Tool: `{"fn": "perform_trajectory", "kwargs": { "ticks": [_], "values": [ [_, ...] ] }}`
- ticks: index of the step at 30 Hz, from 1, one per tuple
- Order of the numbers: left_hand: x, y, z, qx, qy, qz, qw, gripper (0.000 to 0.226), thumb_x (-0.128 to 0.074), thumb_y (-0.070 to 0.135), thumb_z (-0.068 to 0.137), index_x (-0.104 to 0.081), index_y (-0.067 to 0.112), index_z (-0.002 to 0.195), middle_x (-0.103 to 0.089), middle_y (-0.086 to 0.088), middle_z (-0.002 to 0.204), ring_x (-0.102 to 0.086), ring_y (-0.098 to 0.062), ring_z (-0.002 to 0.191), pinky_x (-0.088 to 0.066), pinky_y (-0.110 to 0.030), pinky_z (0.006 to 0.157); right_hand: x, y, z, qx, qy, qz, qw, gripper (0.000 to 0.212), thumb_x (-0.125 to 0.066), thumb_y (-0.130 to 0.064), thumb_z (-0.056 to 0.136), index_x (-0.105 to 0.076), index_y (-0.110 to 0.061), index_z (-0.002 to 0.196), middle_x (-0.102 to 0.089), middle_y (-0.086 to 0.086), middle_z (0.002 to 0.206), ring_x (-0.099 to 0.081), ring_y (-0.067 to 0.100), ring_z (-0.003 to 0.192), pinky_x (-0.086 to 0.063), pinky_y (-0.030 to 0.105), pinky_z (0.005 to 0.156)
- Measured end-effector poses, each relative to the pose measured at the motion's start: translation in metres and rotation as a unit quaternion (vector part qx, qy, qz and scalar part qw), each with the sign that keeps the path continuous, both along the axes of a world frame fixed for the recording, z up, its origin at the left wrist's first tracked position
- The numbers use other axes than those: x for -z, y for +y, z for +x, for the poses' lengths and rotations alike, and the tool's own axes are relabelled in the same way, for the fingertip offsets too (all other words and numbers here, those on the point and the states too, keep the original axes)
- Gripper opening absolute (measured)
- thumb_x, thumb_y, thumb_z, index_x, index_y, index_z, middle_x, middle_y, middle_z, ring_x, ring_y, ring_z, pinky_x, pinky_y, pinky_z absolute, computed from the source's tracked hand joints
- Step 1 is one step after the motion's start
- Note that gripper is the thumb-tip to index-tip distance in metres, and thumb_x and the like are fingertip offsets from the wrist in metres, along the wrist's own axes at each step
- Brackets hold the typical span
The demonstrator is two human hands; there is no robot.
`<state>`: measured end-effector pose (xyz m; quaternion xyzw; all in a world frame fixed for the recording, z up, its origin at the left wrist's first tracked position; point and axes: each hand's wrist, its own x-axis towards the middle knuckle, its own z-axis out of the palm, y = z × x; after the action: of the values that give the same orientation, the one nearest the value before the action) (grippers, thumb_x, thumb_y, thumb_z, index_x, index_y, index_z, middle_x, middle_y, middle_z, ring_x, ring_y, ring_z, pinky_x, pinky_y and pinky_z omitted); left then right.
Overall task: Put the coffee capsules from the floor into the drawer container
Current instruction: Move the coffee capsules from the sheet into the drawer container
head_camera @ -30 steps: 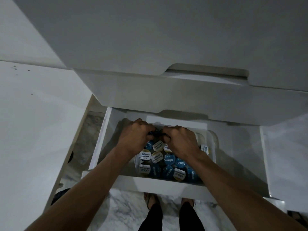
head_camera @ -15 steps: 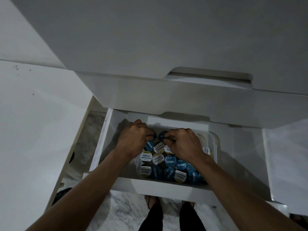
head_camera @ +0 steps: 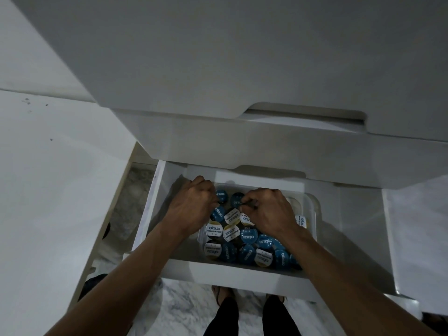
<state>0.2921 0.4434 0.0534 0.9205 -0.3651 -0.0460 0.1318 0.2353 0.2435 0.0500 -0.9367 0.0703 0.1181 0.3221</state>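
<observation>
Blue and white foil-lidded round coffee capsules (head_camera: 244,238) fill clear plastic drawer container (head_camera: 312,209), frame centre. Left hand (head_camera: 194,209) and right hand (head_camera: 269,212) fingers curled, apart, over caps; contents of grip can't tell. Caps prob light, rigid, slick lids; grab by rims.

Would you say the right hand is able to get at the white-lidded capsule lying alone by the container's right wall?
Probably yes. The right hand is already inside the container, just left of that white-lidded capsule, and nothing visible lies over it.
</observation>
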Motion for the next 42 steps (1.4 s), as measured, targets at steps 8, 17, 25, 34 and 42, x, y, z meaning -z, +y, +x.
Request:
{"fn": "perform_trajectory", "kwargs": {
  "ticks": [8,17,25,34,42],
  "values": [
    [0.002,-0.004,0.000,-0.008,0.007,0.027,1.000,0.007,-0.071,0.018,0.085,-0.076,0.015,0.088,-0.068,-0.001,0.097,-0.054,-0.018,0.095,-0.049,-0.031,0.077,0.001,0.006,0.005,-0.023,0.000,-0.036,0.999,0.024,-0.063,-0.033,0.091,-0.069,-0.029,0.115,-0.074,0.002,0.105,-0.067,0.022,0.096,-0.053,0.032,0.079],
    [0.002,-0.002,0.001,-0.025,0.051,-0.032,0.998,0.015,-0.063,0.021,0.090,-0.075,0.013,0.092,-0.067,-0.004,0.096,-0.053,-0.021,0.094,-0.050,-0.035,0.076,-0.001,0.010,0.005,-0.053,-0.045,-0.089,0.994,0.026,-0.055,-0.040,0.095,-0.067,-0.032,0.116,-0.071,0.000,0.103,-0.065,0.022,0.092,-0.052,0.033,0.070],
    [-0.020,0.002,-0.012,-0.140,0.099,-0.158,0.972,0.019,-0.075,0.023,0.083,-0.074,0.015,0.100,-0.068,-0.002,0.099,-0.064,-0.016,0.084,-0.058,-0.033,0.073,-0.029,0.002,-0.014,0.079,-0.061,0.053,0.994,0.035,-0.069,-0.042,0.086,-0.067,-0.029,0.118,-0.071,-0.008,0.108,-0.068,0.012,0.077,-0.057,0.034,0.077],
    [-0.061,-0.038,-0.052,-0.177,0.088,-0.223,0.955,0.019,-0.080,0.017,0.077,-0.076,0.016,0.096,-0.069,0.003,0.092,-0.063,-0.008,0.072,-0.049,-0.008,0.067,-0.065,-0.037,-0.073,0.133,-0.104,0.159,0.973,0.036,-0.076,-0.033,0.082,-0.070,-0.020,0.115,-0.069,-0.011,0.097,-0.064,0.000,0.074,-0.049,0.009,0.068],
    [-0.098,-0.171,-0.119,-0.163,0.103,-0.286,0.939,0.018,-0.079,0.025,0.079,-0.075,0.019,0.096,-0.070,0.010,0.087,-0.065,-0.004,0.077,-0.053,-0.016,0.064,-0.102,-0.154,-0.145,0.178,-0.153,0.195,0.952,0.029,-0.077,-0.031,0.081,-0.069,-0.028,0.109,-0.068,-0.016,0.091,-0.063,-0.006,0.082,-0.045,0.002,0.066]
  ]
}}
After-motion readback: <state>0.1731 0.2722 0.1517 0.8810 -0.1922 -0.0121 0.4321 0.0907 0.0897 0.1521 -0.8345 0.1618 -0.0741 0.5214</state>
